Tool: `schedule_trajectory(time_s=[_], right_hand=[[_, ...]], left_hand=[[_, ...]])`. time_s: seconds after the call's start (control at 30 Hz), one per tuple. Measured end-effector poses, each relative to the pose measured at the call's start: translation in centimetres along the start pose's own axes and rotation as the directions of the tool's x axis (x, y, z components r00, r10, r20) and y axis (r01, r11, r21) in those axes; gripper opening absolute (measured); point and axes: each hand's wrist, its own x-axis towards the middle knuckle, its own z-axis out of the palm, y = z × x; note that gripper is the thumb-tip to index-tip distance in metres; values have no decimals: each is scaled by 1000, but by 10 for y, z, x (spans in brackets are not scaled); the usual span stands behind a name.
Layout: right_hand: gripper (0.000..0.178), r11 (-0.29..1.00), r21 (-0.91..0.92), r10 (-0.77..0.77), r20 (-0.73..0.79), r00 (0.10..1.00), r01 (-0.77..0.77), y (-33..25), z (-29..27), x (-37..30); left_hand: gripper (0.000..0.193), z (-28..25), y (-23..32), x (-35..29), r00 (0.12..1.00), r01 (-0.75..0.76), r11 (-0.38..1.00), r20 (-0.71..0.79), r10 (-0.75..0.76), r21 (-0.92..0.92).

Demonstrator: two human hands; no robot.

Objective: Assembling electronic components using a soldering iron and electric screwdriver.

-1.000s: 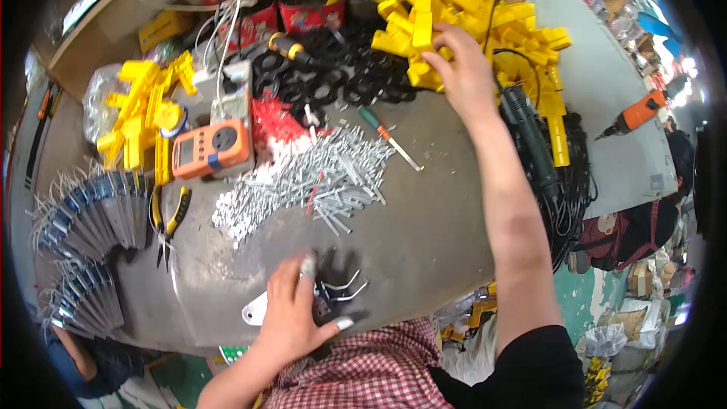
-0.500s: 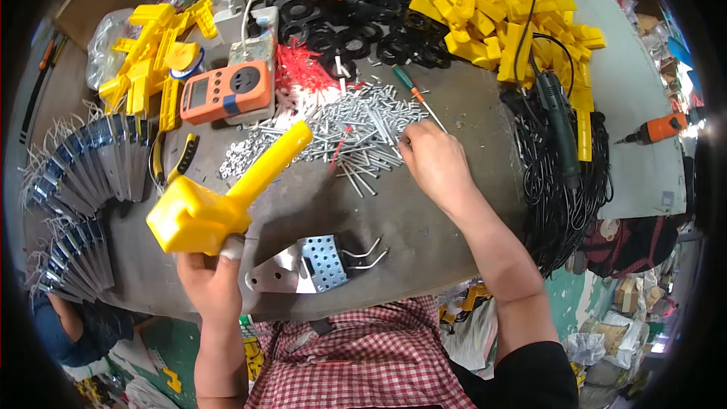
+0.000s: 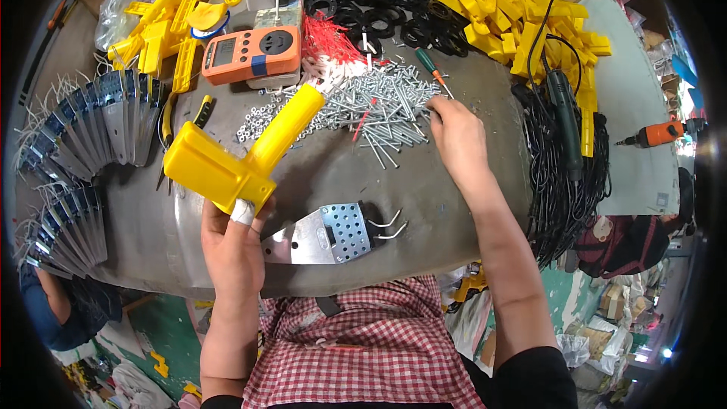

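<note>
My left hand (image 3: 236, 246), with white tape round the thumb, grips a yellow plastic housing (image 3: 216, 167) with a tubular handle slanting up to the right. My right hand (image 3: 460, 136) is at the right edge of a heap of long silver screws (image 3: 371, 110), its fingers curled together; whatever they pinch, if anything, is hidden. Just beyond those fingertips lies a green and orange screwdriver (image 3: 430, 66). On the table below the housing rests a flat metal plate (image 3: 307, 241) joined to a perforated piece (image 3: 348, 231) with two white wires.
An orange meter (image 3: 254, 53) stands behind small nuts (image 3: 261, 117). Red and white sleeves (image 3: 329, 38), black rings (image 3: 379, 19) and yellow parts (image 3: 522, 7) fill the back. Metal plates (image 3: 113, 117) fan out left, beside pliers (image 3: 203, 110). Black cables (image 3: 556, 204) and a dark power tool (image 3: 564, 121) lie right.
The view has shifted, so table things sit higher and more to the right. My left hand has turned the yellow housing slightly. My right hand stays by the screw heap.
</note>
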Motion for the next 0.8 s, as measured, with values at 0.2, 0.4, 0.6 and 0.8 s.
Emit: schedule_trajectory(time_s=[0.2,0.4,0.6,0.8], right_hand=[[29,959,262,-135,96,986,106,-45,3,-42],[30,928,293,-242,-5,970,233,-80,-33,-28],[27,737,409,-571,-48,819,538,-104,-33,-26],[30,729,494,-521,-51,852,475,-102,-45,-28]], left_hand=[[51,7,1,-1,997,33,999,-64,-31,25],[51,11,1,-2,991,135,990,-27,-134,40],[58,22,14,-7,952,276,961,137,-274,-2],[59,20,19,-7,918,308,942,218,-331,135]])
